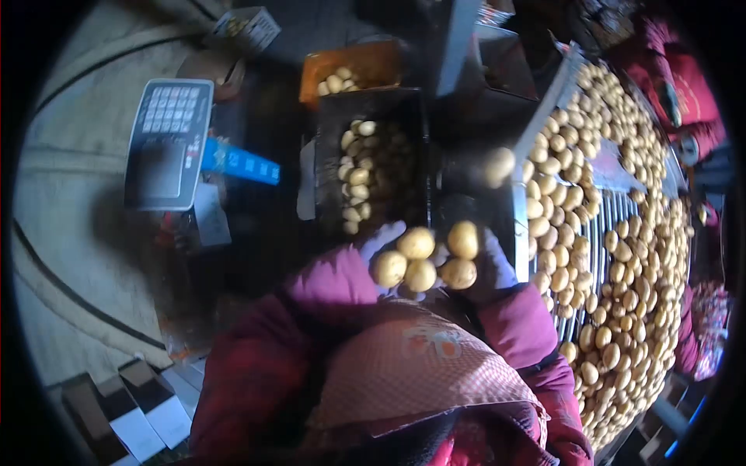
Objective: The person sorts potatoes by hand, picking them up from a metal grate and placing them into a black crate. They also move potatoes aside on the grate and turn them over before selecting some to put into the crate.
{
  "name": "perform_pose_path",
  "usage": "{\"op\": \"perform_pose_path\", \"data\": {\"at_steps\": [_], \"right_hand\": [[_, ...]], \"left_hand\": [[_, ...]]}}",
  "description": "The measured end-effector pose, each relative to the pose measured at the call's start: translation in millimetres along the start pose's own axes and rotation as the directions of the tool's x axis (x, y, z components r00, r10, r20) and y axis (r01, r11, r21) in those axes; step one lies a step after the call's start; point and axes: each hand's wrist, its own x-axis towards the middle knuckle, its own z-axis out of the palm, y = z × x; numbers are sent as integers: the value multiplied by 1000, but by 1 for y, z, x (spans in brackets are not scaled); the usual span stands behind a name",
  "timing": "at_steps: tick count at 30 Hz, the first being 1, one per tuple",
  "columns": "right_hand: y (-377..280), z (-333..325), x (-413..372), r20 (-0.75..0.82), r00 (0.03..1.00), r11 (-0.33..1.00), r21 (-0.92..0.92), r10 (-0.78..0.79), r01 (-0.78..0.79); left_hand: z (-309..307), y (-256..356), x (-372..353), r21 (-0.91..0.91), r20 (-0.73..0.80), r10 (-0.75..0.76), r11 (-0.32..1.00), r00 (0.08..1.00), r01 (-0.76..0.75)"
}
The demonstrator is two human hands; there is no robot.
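Both my hands, in pale purple gloves, are cupped close together in front of my body and carry several potatoes (416, 259). My left hand (376, 241) curls around the potatoes on the left side, thumb pointing up and inward. Two potatoes (461, 256) rest against my right hand (497, 266), near the sorting table. Most fingers are hidden beneath the load. Just above my right hand, a single blurred potato (498, 165) appears in mid-air beside the table's metal edge. Ahead of my left hand stands a black crate (426, 147) partly filled with potatoes.
A scale display (167, 144) stands at left. Behind the black crate is an orange crate (311, 71) holding potatoes. The slatted sorting table (614, 208), heaped with potatoes, fills the right. Co-workers' sleeves (684, 85) show beyond it. White boxes (148, 423) lie lower left.
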Motion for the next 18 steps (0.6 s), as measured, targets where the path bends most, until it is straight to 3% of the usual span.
{"op": "perform_pose_path", "data": {"at_steps": [2, 4, 7, 8, 11, 13, 14, 15, 16, 18], "right_hand": [[20, 4, 6, -28, 989, 990, -7, 142, -143], [33, 5, 20, -62, 980, 978, -71, 191, -195], [47, -7, 59, -26, 971, 966, -92, 239, -241], [53, -16, 74, -3, 966, 963, -85, 257, -256], [67, -59, 151, -83, 992, 964, -259, -91, 67], [53, -85, 182, 78, 992, 994, 46, -100, 97], [49, -80, 177, 21, 998, 985, 162, -57, 53], [45, -75, 172, -37, 999, 960, 280, -14, 23], [37, -38, 145, -336, 942, 985, 158, -17, 74], [32, 21, 105, -402, 908, 991, 13, -115, 132]], "left_hand": [[-36, -24, -29, 348, -181, 405, 879, 896, -327], [-43, -21, -46, 351, -240, 413, 881, 879, -318], [-95, 7, -65, 385, -73, 563, 777, 823, -498], [-61, 10, -67, 424, -335, 626, 767, 704, -480], [-61, 59, -55, 359, -111, 781, 608, 615, -708], [-73, 100, -41, 317, -147, 858, 512, 491, -799], [-75, 119, -27, 268, -428, 842, 464, 327, -844], [-84, 121, -25, 315, -407, 857, 457, 317, -832], [-89, 111, -24, 358, -388, 865, 459, 317, -813], [-97, 89, -40, 437, -289, 817, 576, 498, -691]]}}
